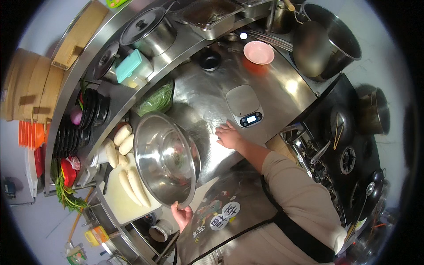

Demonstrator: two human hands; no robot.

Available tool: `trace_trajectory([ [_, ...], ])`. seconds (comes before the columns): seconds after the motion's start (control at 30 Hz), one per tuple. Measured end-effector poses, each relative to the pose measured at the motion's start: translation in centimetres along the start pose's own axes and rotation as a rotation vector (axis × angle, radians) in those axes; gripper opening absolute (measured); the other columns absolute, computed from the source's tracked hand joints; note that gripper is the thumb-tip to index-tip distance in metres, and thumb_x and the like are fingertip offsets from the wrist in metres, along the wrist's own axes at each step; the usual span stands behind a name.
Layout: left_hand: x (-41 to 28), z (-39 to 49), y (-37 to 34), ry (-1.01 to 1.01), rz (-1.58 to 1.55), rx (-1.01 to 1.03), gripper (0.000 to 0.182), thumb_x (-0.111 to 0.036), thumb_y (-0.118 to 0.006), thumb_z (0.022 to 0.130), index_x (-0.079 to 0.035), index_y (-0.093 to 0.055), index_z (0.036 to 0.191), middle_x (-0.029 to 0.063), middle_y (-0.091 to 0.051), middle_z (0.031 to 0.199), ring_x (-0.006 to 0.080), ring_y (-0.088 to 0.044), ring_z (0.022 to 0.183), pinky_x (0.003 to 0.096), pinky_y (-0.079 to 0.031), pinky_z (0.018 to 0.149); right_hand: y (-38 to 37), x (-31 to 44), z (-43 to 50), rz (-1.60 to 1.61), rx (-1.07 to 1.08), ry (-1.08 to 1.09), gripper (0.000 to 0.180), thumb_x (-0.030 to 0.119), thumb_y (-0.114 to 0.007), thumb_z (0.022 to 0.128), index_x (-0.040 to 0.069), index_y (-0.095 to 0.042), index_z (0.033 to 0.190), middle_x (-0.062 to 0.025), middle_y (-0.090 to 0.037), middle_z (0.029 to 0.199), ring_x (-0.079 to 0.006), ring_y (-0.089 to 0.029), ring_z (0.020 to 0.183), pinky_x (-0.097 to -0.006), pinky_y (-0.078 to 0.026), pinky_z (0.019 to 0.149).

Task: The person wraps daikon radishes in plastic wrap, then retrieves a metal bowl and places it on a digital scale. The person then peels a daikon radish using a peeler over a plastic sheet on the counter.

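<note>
A large stainless steel mixing bowl (177, 159) stands at the near side of the metal worktable, and its inside looks bare apart from reflections. My left hand (181, 213) grips the bowl's near rim, thumb on the edge. Fingers spread, my right hand (228, 135) rests on the steel tabletop (198, 99) and holds nothing. Just beyond its fingertips lies a digital kitchen scale (244, 105) with a lit display and a bare weighing plate. To the bowl's left, peeled white radishes (134, 188) lie on and around a white cutting board (116, 202).
A dark-handled knife (106, 179) lies at the board's left edge. Behind the bowl is a bag of green vegetables (155, 99). A pink bowl (259, 53) and a small black bowl (210, 61) stand farther back. A gas stove (347, 160) is at right; a loaded steel shelf (162, 64) borders the left.
</note>
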State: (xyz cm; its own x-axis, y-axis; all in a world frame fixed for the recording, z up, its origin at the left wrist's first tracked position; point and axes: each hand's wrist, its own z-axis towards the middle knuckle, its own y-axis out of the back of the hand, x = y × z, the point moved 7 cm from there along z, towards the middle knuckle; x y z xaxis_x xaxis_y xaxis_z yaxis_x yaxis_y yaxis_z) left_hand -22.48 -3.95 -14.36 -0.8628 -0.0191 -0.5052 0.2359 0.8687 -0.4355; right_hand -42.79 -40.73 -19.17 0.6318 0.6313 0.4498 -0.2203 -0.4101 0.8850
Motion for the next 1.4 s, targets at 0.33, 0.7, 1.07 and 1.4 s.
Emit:
trace_trajectory([
  [0.33, 4.3, 2.6, -17.6, 0.143, 0.348, 0.178, 0.029, -0.01, -0.064, 0.086, -0.009, -0.052, 0.113, 0.0043, -0.061, 0.105, 0.0184, -0.063, 0.088, 0.0293, -0.056, 0.063, 2.2, -12.7, -15.2, 1.116, -0.71, -0.946, 0.036, 0.035, -0.06, 0.09, 0.0, -0.069, 0.085, -0.0069, -0.064, 0.065, -0.0109, -0.057, 0.06, -0.0284, -0.045, 0.06],
  [0.7, 16.0, 9.3, -31.4, 0.192, 0.514, 0.486, 0.05, -0.013, -0.059, 0.093, -0.021, -0.031, 0.135, 0.0061, -0.051, 0.126, 0.0213, -0.057, 0.107, 0.033, -0.056, 0.072, -0.6, -17.0, -24.3, 0.763, -0.8, -0.882, 0.026, 0.008, -0.061, 0.084, 0.003, -0.062, 0.109, -0.01, -0.067, 0.09, -0.017, -0.064, 0.079, -0.0296, -0.051, 0.072],
  [1.07, 15.4, 10.1, -29.0, 0.286, 0.364, 0.571, 0.06, -0.027, -0.053, 0.097, -0.009, -0.021, 0.144, 0.0135, -0.031, 0.145, 0.0276, -0.048, 0.122, 0.0389, -0.04, 0.105, 2.7, -13.4, -18.0, 1.382, -0.568, -0.628, 0.034, 0.014, -0.055, 0.09, 0.003, -0.051, 0.122, -0.0086, -0.063, 0.106, -0.0202, -0.064, 0.088, -0.0309, -0.05, 0.076],
  [1.4, 1.3, 4.5, -8.8, -0.062, 0.194, 0.266, 0.045, -0.024, -0.046, 0.1, -0.01, -0.035, 0.141, 0.0093, -0.049, 0.135, 0.0216, -0.055, 0.117, 0.0332, -0.045, 0.098, 5.8, -12.0, -16.2, 1.582, -0.467, -0.79, 0.025, 0.024, -0.052, 0.087, 0.006, -0.051, 0.103, -0.0093, -0.059, 0.101, -0.0299, -0.064, 0.094, -0.0377, -0.052, 0.076],
])
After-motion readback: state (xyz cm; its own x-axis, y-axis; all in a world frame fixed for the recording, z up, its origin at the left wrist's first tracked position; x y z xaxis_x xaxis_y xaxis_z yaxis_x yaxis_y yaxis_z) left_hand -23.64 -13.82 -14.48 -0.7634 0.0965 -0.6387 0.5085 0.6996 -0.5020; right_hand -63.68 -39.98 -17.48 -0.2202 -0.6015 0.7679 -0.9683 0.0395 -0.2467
